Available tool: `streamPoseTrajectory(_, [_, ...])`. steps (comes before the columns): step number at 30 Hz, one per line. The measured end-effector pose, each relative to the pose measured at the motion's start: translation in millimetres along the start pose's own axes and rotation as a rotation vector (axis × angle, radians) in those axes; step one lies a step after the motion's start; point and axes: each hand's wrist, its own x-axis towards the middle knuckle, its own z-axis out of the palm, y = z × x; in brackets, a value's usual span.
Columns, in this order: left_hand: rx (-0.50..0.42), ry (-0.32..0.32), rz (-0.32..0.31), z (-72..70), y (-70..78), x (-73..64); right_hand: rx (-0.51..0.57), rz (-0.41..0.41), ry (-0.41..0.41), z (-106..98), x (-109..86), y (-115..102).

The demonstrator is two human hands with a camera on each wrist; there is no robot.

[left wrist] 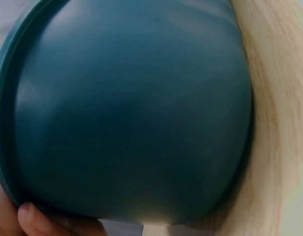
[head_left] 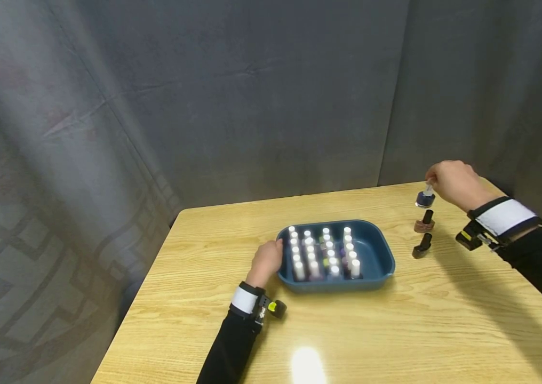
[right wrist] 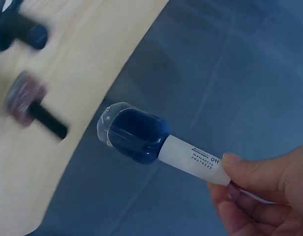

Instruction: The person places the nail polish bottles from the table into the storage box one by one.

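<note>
My right hand [head_left: 455, 182] pinches a nail polish bottle [right wrist: 136, 132] by the end of its white cap; the polish inside is dark blue. In the head view it hangs at the far right of the table, behind two black-capped bottles: a pinkish-brown one [head_left: 424, 222] and a dark one [head_left: 422, 246]. My left hand [head_left: 267, 258] grips the left end of a blue plastic tray [head_left: 375, 256], fingertips [left wrist: 36, 219] at its rim in the left wrist view. Rows of white-capped nail polish bottles [head_left: 329, 253] fill the tray's left and middle; its right end shows bare bottom.
The tray stands on a light wooden table [head_left: 213, 256]. Grey curtain cloth [head_left: 252, 106] hangs behind the table's back edge and along the left side. Both wrists carry strapped-on cameras.
</note>
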Motion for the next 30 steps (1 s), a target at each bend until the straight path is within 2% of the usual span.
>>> streamPoseTrajectory(6, [-0.012,-0.009,-0.011,0.2,0.4,-0.2,0.058,-0.114,0.013,2,8.0,-44])
streamPoseTrajectory(14, [-0.003,-0.009,-0.005,-0.7,1.0,-1.3,0.141,-0.194,-0.050,15,17.2,-92])
streamPoseTrajectory(20, [0.003,-0.002,-0.001,-1.2,1.3,-1.6,0.157,-0.270,-0.100,40,21.8,-106])
streamPoseTrajectory(26, [0.000,-0.001,-0.003,-0.9,3.0,-2.0,0.120,-0.355,-0.128,63,23.0,-111])
streamPoseTrajectory(30, [0.001,0.000,0.000,-0.2,3.7,-1.1,0.115,-0.385,-0.142,71,24.3,-113])
